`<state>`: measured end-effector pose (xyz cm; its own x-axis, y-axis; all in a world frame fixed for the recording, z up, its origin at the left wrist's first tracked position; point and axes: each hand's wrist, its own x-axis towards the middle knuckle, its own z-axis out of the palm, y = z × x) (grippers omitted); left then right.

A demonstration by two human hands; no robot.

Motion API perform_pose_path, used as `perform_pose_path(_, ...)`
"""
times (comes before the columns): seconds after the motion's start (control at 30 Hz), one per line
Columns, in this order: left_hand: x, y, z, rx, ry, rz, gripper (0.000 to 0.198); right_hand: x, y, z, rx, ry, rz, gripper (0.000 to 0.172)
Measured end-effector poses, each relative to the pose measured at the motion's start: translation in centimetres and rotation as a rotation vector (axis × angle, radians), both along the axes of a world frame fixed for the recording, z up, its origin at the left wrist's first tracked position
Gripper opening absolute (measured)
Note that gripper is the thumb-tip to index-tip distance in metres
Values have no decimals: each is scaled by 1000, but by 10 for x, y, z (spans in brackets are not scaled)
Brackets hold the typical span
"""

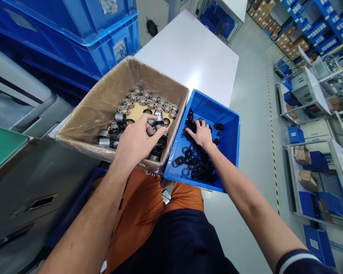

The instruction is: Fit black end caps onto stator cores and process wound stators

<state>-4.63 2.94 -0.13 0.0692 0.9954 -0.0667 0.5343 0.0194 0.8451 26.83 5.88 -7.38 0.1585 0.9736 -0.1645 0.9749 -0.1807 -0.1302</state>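
My left hand [140,139] is inside a lined cardboard box [88,108], its thumb and fingers closed round a silver metal ring with a dark toothed edge [159,117]. Similar metal rings [142,100] stand in rows on a cardboard layer at the far side of the box. More cylindrical rings [105,142] lie loosely on their sides around the hand. In the blue bin [230,133] to the right, my right hand [202,135] reaches down with thumb and fingers apart, touching a pile of black toothed rings [198,165]. Its fingertips partly disappear among them.
Box and bin stand side by side on a white table [188,49]. Large stacked blue crates [111,45] rise at the back left. A green-topped surface [4,146] is at the far left. Shelves with bins [320,171] stand to the right across the floor.
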Motion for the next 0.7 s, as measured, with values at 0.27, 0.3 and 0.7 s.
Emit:
perform_pose_path(0.27, -11, 15, -16, 70, -501, 215, 34, -27, -21, 3, 49, 192, -44, 60)
perform_pose_path(0.3, -11, 18, -17, 77, -580, 267, 36, -28, -22, 2, 60, 233, -63, 59)
perform_pose_path(0.7, -19, 21, -7, -125, -1041, 329, 45, 3, -9, 18, -83, 1173, -550, 42)
